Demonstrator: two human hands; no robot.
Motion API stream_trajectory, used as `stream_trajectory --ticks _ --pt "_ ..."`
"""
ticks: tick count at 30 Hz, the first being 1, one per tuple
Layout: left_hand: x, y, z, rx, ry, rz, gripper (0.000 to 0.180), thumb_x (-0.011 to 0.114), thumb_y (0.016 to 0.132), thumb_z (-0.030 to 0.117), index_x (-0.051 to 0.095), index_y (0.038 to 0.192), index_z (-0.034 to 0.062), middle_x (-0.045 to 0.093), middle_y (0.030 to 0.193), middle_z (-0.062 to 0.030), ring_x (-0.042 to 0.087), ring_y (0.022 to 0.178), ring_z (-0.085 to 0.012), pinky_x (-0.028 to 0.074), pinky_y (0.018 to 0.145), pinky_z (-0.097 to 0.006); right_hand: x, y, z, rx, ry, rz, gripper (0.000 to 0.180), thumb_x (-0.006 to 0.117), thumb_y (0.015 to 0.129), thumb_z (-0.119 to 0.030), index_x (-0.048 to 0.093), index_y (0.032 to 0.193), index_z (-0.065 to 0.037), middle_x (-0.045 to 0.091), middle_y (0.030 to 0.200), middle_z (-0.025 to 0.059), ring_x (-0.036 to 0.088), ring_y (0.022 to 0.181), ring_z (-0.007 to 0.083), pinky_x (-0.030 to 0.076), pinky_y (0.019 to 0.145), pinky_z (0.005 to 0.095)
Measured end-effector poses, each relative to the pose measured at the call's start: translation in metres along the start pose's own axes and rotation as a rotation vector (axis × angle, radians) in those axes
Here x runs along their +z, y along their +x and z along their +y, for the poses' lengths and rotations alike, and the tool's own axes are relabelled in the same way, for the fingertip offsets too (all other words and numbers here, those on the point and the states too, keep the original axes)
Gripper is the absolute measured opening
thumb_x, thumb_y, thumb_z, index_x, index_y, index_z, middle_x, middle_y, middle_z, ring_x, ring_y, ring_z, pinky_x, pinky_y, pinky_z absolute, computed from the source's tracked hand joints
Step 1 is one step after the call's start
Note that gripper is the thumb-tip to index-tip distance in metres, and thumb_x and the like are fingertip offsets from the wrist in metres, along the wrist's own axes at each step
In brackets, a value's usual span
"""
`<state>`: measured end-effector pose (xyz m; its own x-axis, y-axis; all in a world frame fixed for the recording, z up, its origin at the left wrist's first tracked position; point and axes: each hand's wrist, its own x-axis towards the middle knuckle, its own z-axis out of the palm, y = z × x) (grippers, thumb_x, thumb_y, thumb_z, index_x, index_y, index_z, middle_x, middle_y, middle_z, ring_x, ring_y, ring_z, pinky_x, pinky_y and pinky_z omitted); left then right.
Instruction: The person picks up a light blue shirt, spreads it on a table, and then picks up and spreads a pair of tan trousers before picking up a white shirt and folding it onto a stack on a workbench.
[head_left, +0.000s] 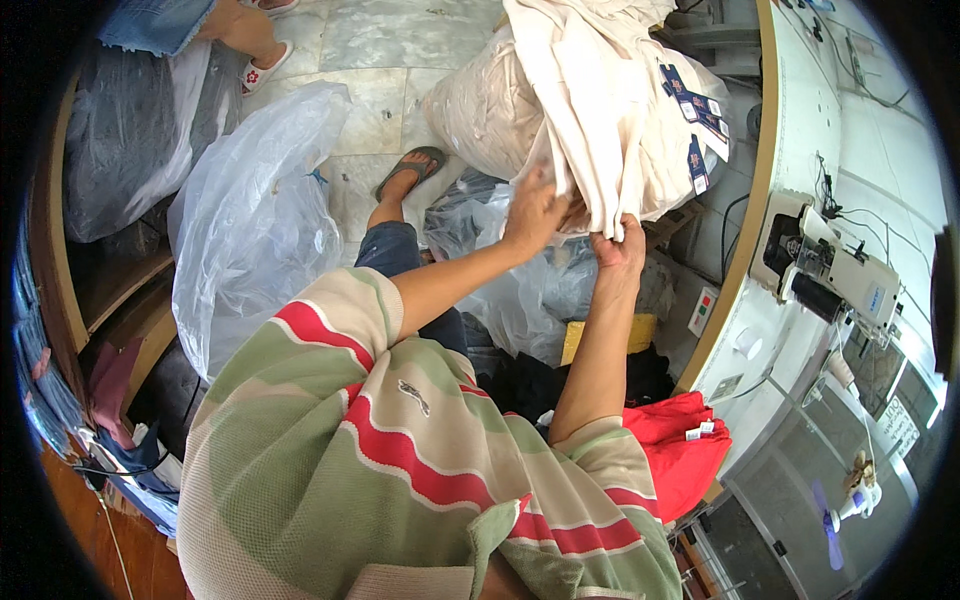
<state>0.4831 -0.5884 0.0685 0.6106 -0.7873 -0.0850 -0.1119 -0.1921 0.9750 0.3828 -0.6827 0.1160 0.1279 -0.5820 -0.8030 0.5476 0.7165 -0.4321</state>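
**Handling the cream garment at its folded edge**

The cream cloth [590, 110] hangs in front of the person, draped over a bulging pale sack of more fabric [480, 110], with dark blue hang tags [697, 105] dangling on its right side. The left hand [533, 212] lies against the lower folds with fingers curled over the cloth, and the right hand [620, 252] is closed in a pinch on the bottom edge of the same folds, so both hands have hold of it.

To work this well, I judge the two grips should stay close together on one layer (the folds stack thickly here, and it is easy to catch two at once), and the cloth should be drawn clear of the sack rather than dragged across it, keeping the tags from snagging.

Below the hands lie crumpled clear plastic bags [520, 290], a yellow piece [610, 335] and a red garment [680, 450]. To the right curves a white table edge [745, 260] bearing a sewing machine [825, 265]. A large clear bag [250, 220] stands at left on the tiled floor [385, 60].
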Motion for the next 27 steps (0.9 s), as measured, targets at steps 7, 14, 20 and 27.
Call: stream_trajectory --ticks 7,14,20,27 --pt "0.015 0.016 -0.063 -0.389 0.039 0.013 0.029 0.049 0.070 0.024 0.058 0.074 -0.0029 0.042 0.109 -0.0244 0.047 0.091 -0.0356 0.036 0.079 -0.036 -0.006 0.004 -0.003 -0.064 -0.115 0.048 0.042 0.038 0.061 0.003 0.040 0.103 0.007 0.050 0.098 0.0174 0.052 0.089 0.0287 0.046 0.074 0.0431" --pt "0.023 -0.003 0.001 -0.201 0.047 -0.027 0.022 0.048 0.073 0.022 0.050 0.070 0.0004 0.049 0.076 -0.0167 0.051 0.067 -0.0343 0.041 0.060 -0.041 -0.006 0.009 -0.014 -0.073 -0.109 0.019 0.038 0.036 0.063 0.002 0.042 0.100 0.008 0.052 0.097 0.0171 0.053 0.088 0.0288 0.046 0.075 0.0418" --pt "0.022 -0.005 0.038 -0.087 0.013 0.037 0.019 0.047 0.075 0.019 0.045 0.071 0.0002 0.047 0.075 -0.0152 0.050 0.068 -0.0333 0.039 0.058 -0.041 -0.006 0.010 -0.034 -0.038 -0.077 -0.049 0.031 0.035 0.068 0.000 0.044 0.097 0.008 0.054 0.093 0.0170 0.055 0.083 0.0271 0.048 0.070 0.0397" --pt "0.027 -0.004 0.051 -0.115 -0.076 0.064 0.015 0.044 0.076 0.015 0.043 0.072 0.0017 0.047 0.074 -0.0146 0.049 0.066 -0.0340 0.038 0.056 -0.042 -0.013 0.012 -0.033 0.042 -0.041 -0.089 0.030 0.035 0.068 0.000 0.044 0.096 0.009 0.054 0.089 0.0176 0.056 0.080 0.0266 0.049 0.069 0.0382"
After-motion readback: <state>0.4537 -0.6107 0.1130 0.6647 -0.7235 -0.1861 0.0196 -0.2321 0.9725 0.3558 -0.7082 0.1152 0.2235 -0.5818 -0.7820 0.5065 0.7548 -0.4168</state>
